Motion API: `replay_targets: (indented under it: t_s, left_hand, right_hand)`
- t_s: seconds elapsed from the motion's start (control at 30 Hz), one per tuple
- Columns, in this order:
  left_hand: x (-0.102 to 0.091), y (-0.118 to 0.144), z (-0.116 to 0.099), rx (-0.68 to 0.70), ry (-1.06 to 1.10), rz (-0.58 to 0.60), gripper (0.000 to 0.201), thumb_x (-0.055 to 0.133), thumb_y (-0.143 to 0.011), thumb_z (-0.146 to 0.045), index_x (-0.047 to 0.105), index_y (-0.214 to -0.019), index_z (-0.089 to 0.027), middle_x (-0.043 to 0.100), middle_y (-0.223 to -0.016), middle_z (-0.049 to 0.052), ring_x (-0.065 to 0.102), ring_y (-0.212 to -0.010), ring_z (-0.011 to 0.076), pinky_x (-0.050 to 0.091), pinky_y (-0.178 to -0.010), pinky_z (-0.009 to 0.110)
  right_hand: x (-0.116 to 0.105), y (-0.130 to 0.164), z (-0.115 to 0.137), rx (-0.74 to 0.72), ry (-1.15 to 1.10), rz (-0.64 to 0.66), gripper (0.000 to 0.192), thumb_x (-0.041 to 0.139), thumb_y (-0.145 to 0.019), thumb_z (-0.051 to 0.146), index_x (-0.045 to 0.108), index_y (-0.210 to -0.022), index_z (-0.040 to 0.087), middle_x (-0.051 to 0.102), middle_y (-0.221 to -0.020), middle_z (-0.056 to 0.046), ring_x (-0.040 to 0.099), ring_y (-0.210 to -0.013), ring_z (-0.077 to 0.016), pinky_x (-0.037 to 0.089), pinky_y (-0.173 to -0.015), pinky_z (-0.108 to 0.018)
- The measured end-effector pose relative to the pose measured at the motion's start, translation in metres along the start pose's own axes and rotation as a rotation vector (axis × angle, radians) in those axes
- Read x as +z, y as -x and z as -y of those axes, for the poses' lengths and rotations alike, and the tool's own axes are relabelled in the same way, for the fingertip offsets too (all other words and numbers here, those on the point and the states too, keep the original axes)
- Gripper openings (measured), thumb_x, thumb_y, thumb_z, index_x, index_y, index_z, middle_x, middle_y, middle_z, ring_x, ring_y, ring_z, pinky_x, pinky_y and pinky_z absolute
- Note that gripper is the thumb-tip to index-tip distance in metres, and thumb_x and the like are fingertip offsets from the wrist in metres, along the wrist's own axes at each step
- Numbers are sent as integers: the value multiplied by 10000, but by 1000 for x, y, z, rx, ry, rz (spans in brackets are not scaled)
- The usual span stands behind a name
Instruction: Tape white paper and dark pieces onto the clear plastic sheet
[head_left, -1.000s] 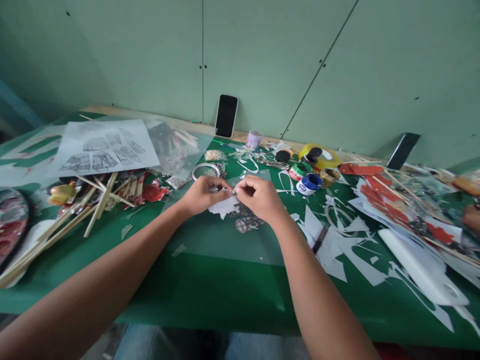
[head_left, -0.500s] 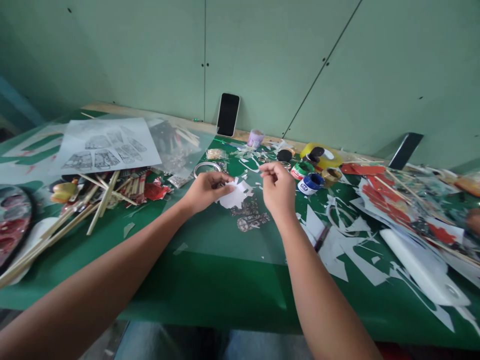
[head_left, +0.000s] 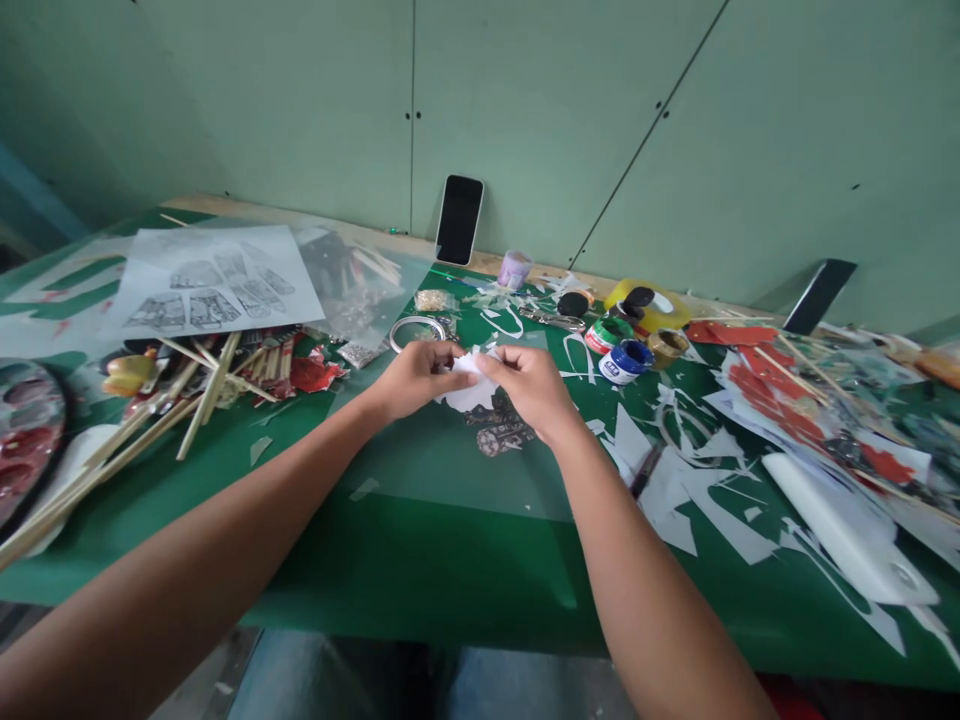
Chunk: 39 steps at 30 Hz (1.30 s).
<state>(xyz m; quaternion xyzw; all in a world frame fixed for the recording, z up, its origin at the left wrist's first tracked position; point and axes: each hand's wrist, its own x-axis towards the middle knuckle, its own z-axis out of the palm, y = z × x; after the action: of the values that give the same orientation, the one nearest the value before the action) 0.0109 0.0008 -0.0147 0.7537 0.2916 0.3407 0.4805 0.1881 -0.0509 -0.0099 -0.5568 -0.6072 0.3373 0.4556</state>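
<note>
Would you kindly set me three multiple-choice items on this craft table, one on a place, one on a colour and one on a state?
1. Where does the phone stand?
A. Propped against the wall at the table's far edge
B. Flat among the bamboo sticks
C. In the left hand

2. What colour is the lid of the small jar nearest the right hand?
A. Red
B. Blue
C. White

3. How is the white paper cutout held?
A. It lies untouched on the mat
B. By the left hand alone
C. Pinched between both hands

Answers: 1 A, the phone leans upright on the wall. 2 B, the jar has a blue lid. 3 C, the left hand and right hand both grip the white paper cutout.
</note>
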Motion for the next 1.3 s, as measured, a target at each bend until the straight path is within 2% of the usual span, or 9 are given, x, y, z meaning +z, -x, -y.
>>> replay_targets:
  t_s: [0.13,0.23,0.33,0.57,0.87,1.0,1.1,1.2,1.3]
  left_hand:
    - [-2,-1,2,-83,-50,19,337,749,-705,-435,617,-679,-126,500,-569,-20,429,-523,82,288,-487,222]
    - [-2,-2,4,-108,-7,-23,346,742,-700,-451,618,-680,-128,538,-604,-5,464,-552,98,321,-512,230]
    - [-1,-2,5,-120,56,-61,330,742,-698,-437,614,-689,-132,544,-615,-3,465,-550,96,323,-515,231]
    - [-1,-1,4,-148,47,-35,314,739,-703,-416,617,-662,-129,534,-589,-1,444,-528,90,304,-508,235]
    - [1,0,1,-157,73,-28,294,767,-663,-378,621,-640,-124,531,-569,-6,445,-525,88,299,-499,231]
    - [2,0,-2,-186,137,-45,313,779,-643,-401,637,-663,-122,570,-596,4,468,-529,91,321,-505,229]
    - [2,-1,0,-202,203,-103,352,780,-638,-444,655,-719,-125,621,-651,22,516,-560,110,369,-531,237]
    - [2,-2,3,-184,180,-182,365,775,-651,-467,660,-730,-129,633,-661,25,532,-570,118,379,-534,241]
    - [2,-3,4,-169,195,-210,355,794,-633,-445,660,-734,-131,642,-680,22,552,-589,119,399,-559,242]
  right_hand:
    - [3,1,2,-19,-6,-18,374,605,-800,519,533,-644,187,407,-567,41,348,-542,-93,247,-515,-253]
    - [4,1,3,-34,-24,-55,368,580,-811,529,567,-687,183,446,-577,33,370,-547,-96,261,-523,-253]
    - [3,2,5,8,30,-50,354,622,-775,513,551,-659,186,401,-529,51,329,-511,-87,229,-504,-253]
    - [0,2,6,-3,71,-23,324,609,-762,435,476,-589,196,335,-497,68,286,-490,-78,209,-494,-249]
    - [0,0,0,-31,5,19,279,615,-777,440,617,-712,169,508,-613,21,407,-564,-103,313,-540,-246]
    - [0,-1,-1,-48,-6,54,234,586,-795,368,674,-874,166,606,-724,-14,496,-622,-127,392,-583,-258]
    - [0,0,1,-174,70,-168,288,577,-779,279,657,-1043,197,654,-954,-59,546,-723,-147,450,-649,-285]
    - [0,3,7,-395,238,-412,184,565,-805,258,667,-952,216,650,-970,-67,553,-795,-168,464,-717,-316]
    - [1,5,10,-509,294,-348,154,534,-856,258,669,-801,210,642,-781,-40,559,-726,-164,450,-663,-304]
